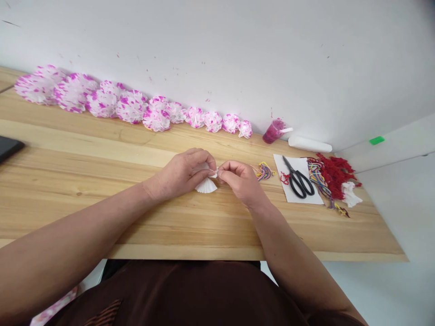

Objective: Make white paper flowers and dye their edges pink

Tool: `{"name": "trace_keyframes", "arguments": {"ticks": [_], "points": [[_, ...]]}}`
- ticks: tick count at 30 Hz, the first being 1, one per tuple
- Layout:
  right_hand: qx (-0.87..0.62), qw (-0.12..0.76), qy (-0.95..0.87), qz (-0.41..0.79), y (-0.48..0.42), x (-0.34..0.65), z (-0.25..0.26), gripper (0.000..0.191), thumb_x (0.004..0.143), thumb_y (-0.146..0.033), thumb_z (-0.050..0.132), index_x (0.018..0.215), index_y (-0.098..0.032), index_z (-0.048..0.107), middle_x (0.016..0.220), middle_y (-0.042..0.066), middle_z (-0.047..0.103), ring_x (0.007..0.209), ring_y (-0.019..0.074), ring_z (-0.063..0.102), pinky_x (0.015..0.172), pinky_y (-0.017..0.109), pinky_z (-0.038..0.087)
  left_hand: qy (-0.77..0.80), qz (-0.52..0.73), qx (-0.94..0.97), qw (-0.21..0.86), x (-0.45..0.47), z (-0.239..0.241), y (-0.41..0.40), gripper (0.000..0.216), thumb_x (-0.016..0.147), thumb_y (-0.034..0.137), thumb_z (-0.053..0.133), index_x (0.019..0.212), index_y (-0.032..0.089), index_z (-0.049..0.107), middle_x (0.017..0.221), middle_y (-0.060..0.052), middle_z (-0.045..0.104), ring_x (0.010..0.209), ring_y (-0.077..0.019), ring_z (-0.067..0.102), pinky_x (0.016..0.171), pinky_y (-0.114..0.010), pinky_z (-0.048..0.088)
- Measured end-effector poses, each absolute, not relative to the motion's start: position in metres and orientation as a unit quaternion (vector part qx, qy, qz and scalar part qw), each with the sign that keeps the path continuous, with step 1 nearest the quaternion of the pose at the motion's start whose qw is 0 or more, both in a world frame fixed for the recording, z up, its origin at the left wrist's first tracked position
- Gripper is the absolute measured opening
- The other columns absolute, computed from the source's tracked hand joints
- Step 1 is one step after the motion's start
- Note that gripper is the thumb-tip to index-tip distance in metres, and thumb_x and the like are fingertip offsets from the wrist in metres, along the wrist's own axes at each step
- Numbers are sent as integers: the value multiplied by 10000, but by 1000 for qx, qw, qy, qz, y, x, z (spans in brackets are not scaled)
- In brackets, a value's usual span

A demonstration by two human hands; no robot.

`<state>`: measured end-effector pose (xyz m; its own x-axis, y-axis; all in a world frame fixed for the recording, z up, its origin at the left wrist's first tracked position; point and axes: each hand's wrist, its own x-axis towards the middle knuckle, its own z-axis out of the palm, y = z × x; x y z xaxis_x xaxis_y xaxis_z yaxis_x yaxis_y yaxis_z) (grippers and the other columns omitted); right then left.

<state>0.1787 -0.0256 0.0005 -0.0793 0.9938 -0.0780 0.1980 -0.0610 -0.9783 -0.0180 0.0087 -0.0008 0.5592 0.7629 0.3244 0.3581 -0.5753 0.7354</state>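
A fan of pleated white tissue paper [206, 186] is pinched between the thumb and fingers of my left hand [190, 174], its lower end spreading out over the table. My right hand [242, 180] meets it at the gathered middle, thumb and forefinger pressed together. What those right fingertips hold is too small to make out and partly hidden. Just beyond my right hand lies a small bunch of coloured strings [265, 172].
Pink-and-white paper pompoms [132, 106] line the wall. A cup of pink liquid [273, 131] and a white roll [310, 144] stand farther right. Black-handled scissors [299, 181] rest on white paper [316, 198] beside red yarn [335, 174]. A dark object [9, 148] sits left.
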Motion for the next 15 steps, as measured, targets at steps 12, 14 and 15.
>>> {"name": "trace_keyframes", "arguments": {"ticks": [12, 14, 15], "points": [[-552, 412, -520, 505, -26, 174, 3, 158, 706, -349, 692, 654, -216, 623, 576, -35, 589, 566, 117, 494, 547, 261, 390, 335, 336, 826, 304, -18, -3, 11, 55, 883, 245, 652, 898, 200, 680, 1007, -62, 705, 1000, -224, 646, 909, -358, 505], [-548, 413, -525, 503, -26, 175, 2, 161, 719, -353, 696, 670, -216, 626, 589, -36, 594, 584, 121, 511, 566, 265, 408, 346, 337, 821, 305, -18, -3, 11, 60, 877, 235, 630, 888, 200, 678, 996, -65, 709, 988, -227, 650, 900, -362, 507], [-547, 412, -530, 500, -27, 175, 2, 164, 730, -356, 699, 682, -215, 630, 603, -35, 599, 594, 122, 518, 579, 268, 415, 352, 335, 818, 308, -18, -3, 11, 63, 872, 232, 625, 888, 201, 677, 983, -63, 711, 976, -225, 652, 891, -360, 507]]}}
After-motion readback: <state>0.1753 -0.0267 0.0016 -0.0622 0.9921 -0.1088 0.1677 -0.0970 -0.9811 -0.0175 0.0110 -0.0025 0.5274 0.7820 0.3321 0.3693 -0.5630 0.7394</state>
